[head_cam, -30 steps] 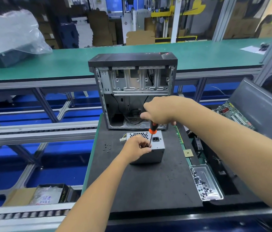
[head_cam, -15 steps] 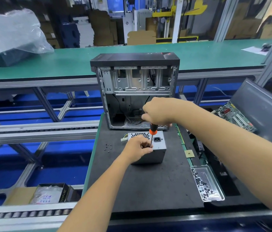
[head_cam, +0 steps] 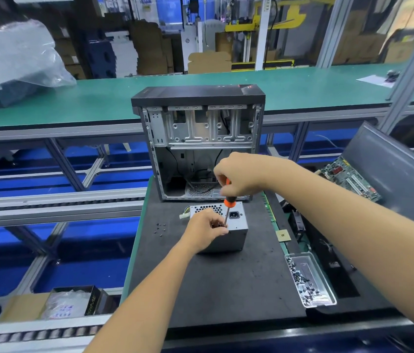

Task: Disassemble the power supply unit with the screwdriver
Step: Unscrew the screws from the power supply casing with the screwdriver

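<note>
Open case (head_cam: 198,118) blocks behind – bare mat (head_cam: 226,284) in front – screw tray (head_cam: 328,284) right

An open computer case (head_cam: 201,138) stands behind a screw tray (head_cam: 310,278).

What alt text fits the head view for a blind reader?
A person's right hand grips an orange-handled screwdriver, its tip down on top of a grey PSU that the left hand holds on a black mat. An open PC case stands behind; a screw tray lies to the right.
</note>
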`<state>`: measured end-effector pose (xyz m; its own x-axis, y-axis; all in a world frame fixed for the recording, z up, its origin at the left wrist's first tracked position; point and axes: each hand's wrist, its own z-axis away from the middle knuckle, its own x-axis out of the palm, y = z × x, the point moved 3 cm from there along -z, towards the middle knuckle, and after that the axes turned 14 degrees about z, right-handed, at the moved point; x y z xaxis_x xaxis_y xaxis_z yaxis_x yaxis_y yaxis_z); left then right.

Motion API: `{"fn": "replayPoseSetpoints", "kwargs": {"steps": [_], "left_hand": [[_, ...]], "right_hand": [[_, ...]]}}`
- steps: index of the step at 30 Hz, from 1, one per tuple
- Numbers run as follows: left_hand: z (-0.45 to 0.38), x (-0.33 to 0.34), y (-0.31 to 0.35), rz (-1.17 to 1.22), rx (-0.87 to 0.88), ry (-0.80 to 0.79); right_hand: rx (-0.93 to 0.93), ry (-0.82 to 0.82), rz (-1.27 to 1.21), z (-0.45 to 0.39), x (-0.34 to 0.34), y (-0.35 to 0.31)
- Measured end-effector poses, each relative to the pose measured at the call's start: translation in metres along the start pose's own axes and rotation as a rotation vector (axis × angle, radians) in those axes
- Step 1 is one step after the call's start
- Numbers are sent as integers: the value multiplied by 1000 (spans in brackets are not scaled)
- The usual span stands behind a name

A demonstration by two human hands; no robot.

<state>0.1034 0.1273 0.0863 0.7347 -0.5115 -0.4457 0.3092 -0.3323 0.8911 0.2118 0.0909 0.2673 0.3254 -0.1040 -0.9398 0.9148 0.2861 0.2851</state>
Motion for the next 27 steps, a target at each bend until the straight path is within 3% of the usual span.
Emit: {"fn": "replayPoseSetpoints", "kwargs": {"steps": [3, 10, 27], "left_hand": [[0, 1, 1, -4, 6, 28], [-3, 4, 4, -89, 19, 37], [-6, 12, 7, -328, 22, -122]], "right_hand": [[-69, 26, -57, 4, -5, -2], [-22, 45, -109, 8, -2, 4], [15, 105, -163, 7, -14, 17]]}}
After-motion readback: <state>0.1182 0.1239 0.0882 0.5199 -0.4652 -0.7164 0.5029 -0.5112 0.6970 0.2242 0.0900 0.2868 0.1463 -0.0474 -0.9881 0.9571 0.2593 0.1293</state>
